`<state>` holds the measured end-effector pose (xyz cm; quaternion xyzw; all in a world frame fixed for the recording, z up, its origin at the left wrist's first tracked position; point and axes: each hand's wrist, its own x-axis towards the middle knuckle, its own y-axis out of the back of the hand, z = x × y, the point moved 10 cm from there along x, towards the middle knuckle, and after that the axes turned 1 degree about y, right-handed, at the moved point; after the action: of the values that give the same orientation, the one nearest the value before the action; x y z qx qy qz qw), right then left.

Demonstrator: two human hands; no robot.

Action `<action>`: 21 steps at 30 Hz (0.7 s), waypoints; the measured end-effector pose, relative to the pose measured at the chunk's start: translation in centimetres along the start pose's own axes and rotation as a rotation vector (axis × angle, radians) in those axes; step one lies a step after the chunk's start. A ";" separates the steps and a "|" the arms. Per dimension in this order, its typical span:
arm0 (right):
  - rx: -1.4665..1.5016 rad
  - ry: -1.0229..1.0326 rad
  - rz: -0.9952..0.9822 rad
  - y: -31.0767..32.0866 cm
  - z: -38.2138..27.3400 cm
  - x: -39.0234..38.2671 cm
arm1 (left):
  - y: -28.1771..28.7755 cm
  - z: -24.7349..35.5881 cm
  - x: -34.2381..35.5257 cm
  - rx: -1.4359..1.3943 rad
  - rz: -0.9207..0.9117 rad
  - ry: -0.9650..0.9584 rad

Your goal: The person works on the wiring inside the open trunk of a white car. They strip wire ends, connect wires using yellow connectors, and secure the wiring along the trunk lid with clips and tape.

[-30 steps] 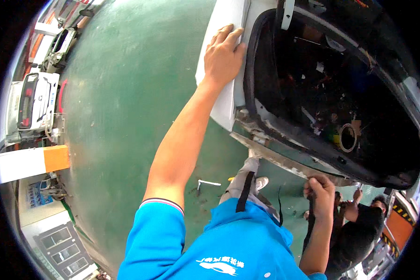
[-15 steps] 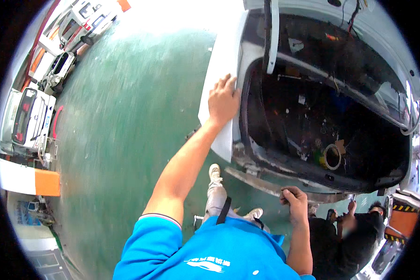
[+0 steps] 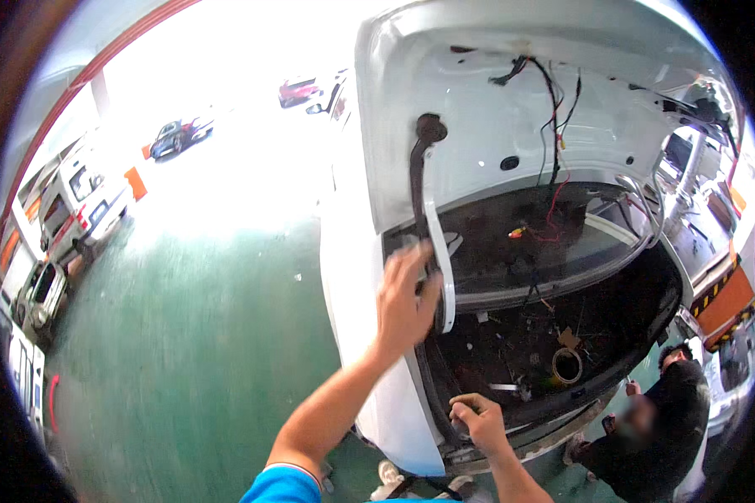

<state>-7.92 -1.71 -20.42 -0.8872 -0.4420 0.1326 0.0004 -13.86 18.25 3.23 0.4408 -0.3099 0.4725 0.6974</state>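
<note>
My left hand (image 3: 407,298), fingers apart and slightly blurred, is at the white hinge arm (image 3: 441,277) on the left side of the open car trunk. Whether it touches the arm I cannot tell. My right hand (image 3: 481,426) has its fingers curled together over the near left edge of the trunk opening; anything inside them is hidden. The raised white trunk lid (image 3: 470,180) stands beyond both hands, with a dark wiring harness (image 3: 552,92) dangling from it. The dark trunk floor (image 3: 512,348) holds a roll of tape (image 3: 567,365) and scattered bits.
Close by on the right crouches a person in black (image 3: 658,419). An orange barrier (image 3: 726,306) with striped edges stands behind them. Several vehicles, among them a white van (image 3: 84,214), line the left side of the green floor (image 3: 193,360).
My view has tilted up, bringing the raised lid and its wires into sight. The left hand has moved from the white fender to the hinge arm. My right hand stays curled, now over the trunk edge.
</note>
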 end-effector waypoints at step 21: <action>-0.250 0.315 -0.509 -5.8 0.9 5.1 | -9.1 3.2 26.6 -0.562 -0.454 0.292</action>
<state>-9.77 5.74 -21.78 -0.7511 -0.6568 -0.0658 -0.0070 4.21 24.09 24.20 0.2180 -0.2192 0.2605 0.9146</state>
